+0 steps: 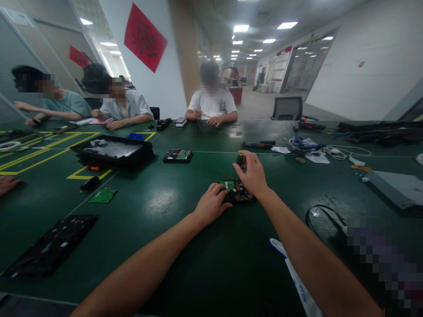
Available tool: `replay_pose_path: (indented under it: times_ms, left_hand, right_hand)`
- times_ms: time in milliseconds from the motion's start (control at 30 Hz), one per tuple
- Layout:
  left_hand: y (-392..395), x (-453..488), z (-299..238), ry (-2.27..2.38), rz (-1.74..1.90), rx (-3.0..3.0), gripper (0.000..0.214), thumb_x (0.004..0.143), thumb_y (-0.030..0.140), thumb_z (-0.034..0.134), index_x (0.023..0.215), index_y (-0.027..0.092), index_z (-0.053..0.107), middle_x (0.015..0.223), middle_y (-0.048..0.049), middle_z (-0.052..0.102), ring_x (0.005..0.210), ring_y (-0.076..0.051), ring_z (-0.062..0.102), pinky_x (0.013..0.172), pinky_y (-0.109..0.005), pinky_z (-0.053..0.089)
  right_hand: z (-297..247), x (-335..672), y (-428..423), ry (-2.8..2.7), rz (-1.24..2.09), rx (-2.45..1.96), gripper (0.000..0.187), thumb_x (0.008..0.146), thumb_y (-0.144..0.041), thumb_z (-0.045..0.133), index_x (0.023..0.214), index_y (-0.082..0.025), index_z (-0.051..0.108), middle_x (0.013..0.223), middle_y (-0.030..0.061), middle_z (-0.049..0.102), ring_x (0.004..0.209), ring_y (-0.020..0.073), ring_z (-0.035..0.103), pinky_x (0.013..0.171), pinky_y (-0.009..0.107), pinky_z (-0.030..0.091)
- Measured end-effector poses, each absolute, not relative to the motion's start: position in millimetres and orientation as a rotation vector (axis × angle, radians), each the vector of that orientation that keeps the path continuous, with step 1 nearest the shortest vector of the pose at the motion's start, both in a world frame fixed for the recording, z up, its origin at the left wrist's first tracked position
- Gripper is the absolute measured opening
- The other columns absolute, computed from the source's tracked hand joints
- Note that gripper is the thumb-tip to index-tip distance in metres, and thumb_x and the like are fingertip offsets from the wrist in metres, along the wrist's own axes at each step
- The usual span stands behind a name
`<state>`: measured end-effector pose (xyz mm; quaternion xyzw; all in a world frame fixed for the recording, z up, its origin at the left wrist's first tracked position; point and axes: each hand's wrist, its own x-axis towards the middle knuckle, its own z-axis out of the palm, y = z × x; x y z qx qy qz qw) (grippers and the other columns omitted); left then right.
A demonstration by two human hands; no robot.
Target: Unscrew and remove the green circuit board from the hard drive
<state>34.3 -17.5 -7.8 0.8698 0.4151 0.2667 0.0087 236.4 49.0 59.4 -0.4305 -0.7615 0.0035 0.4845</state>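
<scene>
A small black hard drive (240,194) with a green circuit board lies on the dark green table (172,246) in front of me. My left hand (213,204) rests on its left edge, fingers curled against it. My right hand (254,173) is raised just above the drive, fingers wrapped round a screwdriver (241,159) with a dark, yellow-marked handle, held upright over the drive.
Another hard drive (177,156) lies farther back. A black tray (112,151) sits at left, with a green board (103,195) and a black panel (54,244) nearer me. Cables and tools (310,145) lie at right. Three people sit at the far side; another hand (6,184) shows at the left edge.
</scene>
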Motion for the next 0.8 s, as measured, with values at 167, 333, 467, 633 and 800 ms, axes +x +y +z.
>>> replay_pose_path:
  times_ms: [167,333,467,633,800]
  left_hand:
    - [-18.4,31.1,-7.4,1.373,0.851,2.758,0.041,0.092,0.046,0.073,0.123,0.02,0.07,0.125,-0.0124,0.06,0.126,-0.032,0.051,0.106,-0.049,0.051]
    - [-14.8,23.0,-6.0,1.555,0.695,2.757,0.036,0.096,0.039,0.069,0.128,0.023,0.068,0.126,-0.0095,0.065,0.119,-0.03,0.057,0.1,-0.048,0.051]
    - [-15.3,21.5,-0.4,1.579,0.599,2.779,0.035,0.099,0.037,0.063,0.131,0.021,0.066,0.131,-0.0098,0.065,0.122,-0.029,0.058,0.105,-0.046,0.047]
    - [-26.5,34.3,15.6,1.613,0.544,2.755,0.062,0.096,0.067,0.052,0.127,0.015,0.066,0.124,-0.0163,0.065,0.121,-0.034,0.057,0.104,-0.048,0.044]
    - [-35.4,76.7,28.4,1.841,0.404,2.614,0.097,0.081,0.093,0.038,0.111,0.007,0.072,0.112,-0.0257,0.066,0.109,-0.042,0.057,0.097,-0.053,0.042]
  right_hand:
    - [59.9,238.2,51.9,-1.838,0.019,-1.0,0.039,0.091,-0.024,0.062,0.13,-0.022,0.053,0.121,0.0149,0.062,0.106,0.031,0.065,0.091,0.049,0.058]
    - [62.5,236.7,51.3,-1.87,0.091,-0.965,0.039,0.091,-0.024,0.064,0.128,-0.024,0.054,0.115,0.0117,0.065,0.1,0.0289,0.067,0.088,0.048,0.059]
    - [62.5,235.0,48.4,-1.898,0.057,-0.957,0.039,0.092,-0.029,0.066,0.13,-0.023,0.055,0.118,0.0136,0.062,0.094,0.027,0.066,0.086,0.047,0.06]
    - [55.0,234.4,54.0,-1.873,0.169,-0.934,0.049,0.093,-0.024,0.062,0.139,-0.024,0.047,0.122,0.0129,0.065,0.095,0.0267,0.07,0.087,0.048,0.061]
    - [50.4,238.4,59.2,-1.84,0.122,-0.949,0.048,0.092,-0.031,0.069,0.137,-0.027,0.052,0.123,0.0122,0.067,0.101,0.0302,0.07,0.088,0.051,0.061]
